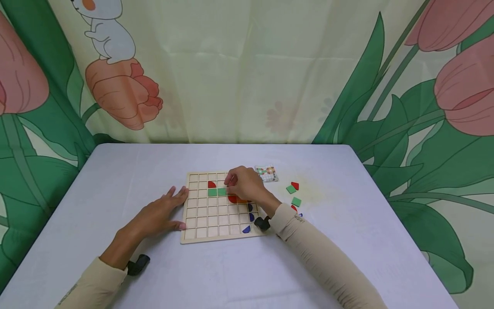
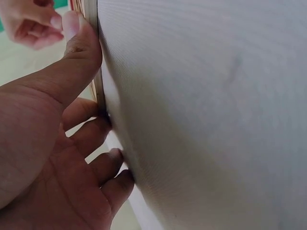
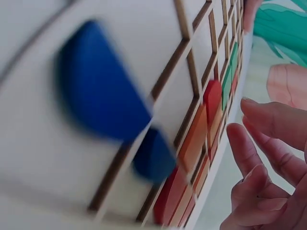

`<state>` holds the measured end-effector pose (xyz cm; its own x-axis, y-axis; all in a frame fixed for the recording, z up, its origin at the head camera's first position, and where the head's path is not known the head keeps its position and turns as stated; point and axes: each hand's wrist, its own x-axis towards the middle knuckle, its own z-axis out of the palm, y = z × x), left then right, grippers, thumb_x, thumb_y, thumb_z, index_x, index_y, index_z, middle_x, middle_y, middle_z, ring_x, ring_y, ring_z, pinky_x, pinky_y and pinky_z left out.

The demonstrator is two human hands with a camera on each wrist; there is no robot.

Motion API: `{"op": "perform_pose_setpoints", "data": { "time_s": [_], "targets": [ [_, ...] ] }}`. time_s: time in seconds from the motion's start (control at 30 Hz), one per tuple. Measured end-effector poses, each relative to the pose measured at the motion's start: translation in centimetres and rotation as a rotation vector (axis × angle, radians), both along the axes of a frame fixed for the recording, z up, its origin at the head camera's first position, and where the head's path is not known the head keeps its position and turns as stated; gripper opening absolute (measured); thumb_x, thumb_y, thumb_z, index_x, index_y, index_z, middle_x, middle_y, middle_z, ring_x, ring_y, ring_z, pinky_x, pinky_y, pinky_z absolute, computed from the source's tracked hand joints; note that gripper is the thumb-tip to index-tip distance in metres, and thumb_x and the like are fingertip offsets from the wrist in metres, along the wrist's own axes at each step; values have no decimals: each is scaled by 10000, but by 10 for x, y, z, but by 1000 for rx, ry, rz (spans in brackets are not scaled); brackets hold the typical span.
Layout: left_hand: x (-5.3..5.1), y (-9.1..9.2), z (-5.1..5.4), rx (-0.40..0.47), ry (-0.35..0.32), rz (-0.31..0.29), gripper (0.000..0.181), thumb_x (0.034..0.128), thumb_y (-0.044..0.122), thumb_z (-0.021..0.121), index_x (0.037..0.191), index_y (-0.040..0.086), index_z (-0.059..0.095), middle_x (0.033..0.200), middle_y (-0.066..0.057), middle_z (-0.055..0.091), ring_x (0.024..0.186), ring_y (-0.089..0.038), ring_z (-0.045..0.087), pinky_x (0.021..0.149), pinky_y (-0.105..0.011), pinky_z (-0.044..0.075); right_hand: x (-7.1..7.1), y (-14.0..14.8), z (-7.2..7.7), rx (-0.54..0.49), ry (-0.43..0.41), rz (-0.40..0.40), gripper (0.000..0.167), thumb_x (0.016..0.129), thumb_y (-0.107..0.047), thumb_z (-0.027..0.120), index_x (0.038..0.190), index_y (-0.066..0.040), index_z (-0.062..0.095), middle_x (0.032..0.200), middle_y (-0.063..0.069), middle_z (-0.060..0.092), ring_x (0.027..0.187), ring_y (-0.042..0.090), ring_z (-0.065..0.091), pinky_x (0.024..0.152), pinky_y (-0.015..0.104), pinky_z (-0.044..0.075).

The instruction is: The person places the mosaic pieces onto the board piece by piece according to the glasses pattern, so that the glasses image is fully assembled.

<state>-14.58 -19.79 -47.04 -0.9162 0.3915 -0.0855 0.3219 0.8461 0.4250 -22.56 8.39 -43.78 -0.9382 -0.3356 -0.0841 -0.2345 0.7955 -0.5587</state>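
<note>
Head view: gridded board (image 1: pixel 202 211) touched on its left edge, right hand (image 1: pixel 247 184) held over its far part

At the left, the board's edge is touched by the left hand (image 1: pixel 158 214); its fingers are loosely extended and unclenched, and the thumb is seen against the rim in the left wrist view. The board is laid flat on a white table (image 1: pixel 216 279). In its far part, a red piece (image 1: pixel 212 184) is seen just beyond two green pieces (image 1: pixel 217 192). Farther right, the right hand's fingers are bent above the grid; whether anything is grasped cannot be told. Beneath that hand, a red piece and orange pieces (image 3: pixel 194 139) are partly covered. Along the board's right side, three blue pieces (image 1: pixel 251 217) are spread. Beyond the far right corner, a pattern card (image 1: pixel 266 173) is placed. Farthest right, loose green pieces (image 1: pixel 296 201) and loose red pieces (image 1: pixel 295 185) are scattered, with a blue piece (image 1: pixel 300 214) partly hidden.
</note>
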Motion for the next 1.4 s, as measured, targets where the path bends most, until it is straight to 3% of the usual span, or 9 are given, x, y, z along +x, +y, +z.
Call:
{"op": "perform_pose_setpoints", "data": {
  "time_s": [0.27,0.43,0.93,1.1,1.4],
  "targets": [
    [0,-1,0,2,-15,-2,1092,770,335,934,1646,43,352,1716,-205,334,1571,-553,273,1155,-736,386,7,34,5,-20,-12,-94,105,919,-168,846,1007,-170,789,893,-32,718,881,182,649,756,339,508],
    [0,-2,0,10,-30,-4,1102,769,350,930,1649,43,343,1724,-199,321,1583,-539,258,1176,-729,366,9,59,6,-11,-17,-173,138,916,-189,852,1042,-182,798,926,-20,733,1014,207,631,838,366,518],
    [2,-3,0,26,-24,-11,1097,779,356,922,1655,52,337,1729,-191,317,1591,-522,257,1185,-718,363,10,132,7,-1,-47,-281,199,936,-134,823,1132,-159,798,1003,53,733,1017,260,609,809,365,519],
    [3,-3,3,37,-30,-14,1087,791,352,912,1660,59,329,1736,-185,305,1602,-504,247,1201,-709,348,11,149,6,16,-46,-301,195,944,-110,803,1133,-154,802,1019,73,736,1013,271,625,759,334,516],
    [3,-1,4,21,-21,-9,1082,792,341,914,1659,59,332,1730,-193,316,1597,-507,259,1197,-711,352,10,169,-2,98,-66,-350,209,934,-129,809,1140,-163,795,1029,103,723,955,285,646,749,378,505]
  ]
}}
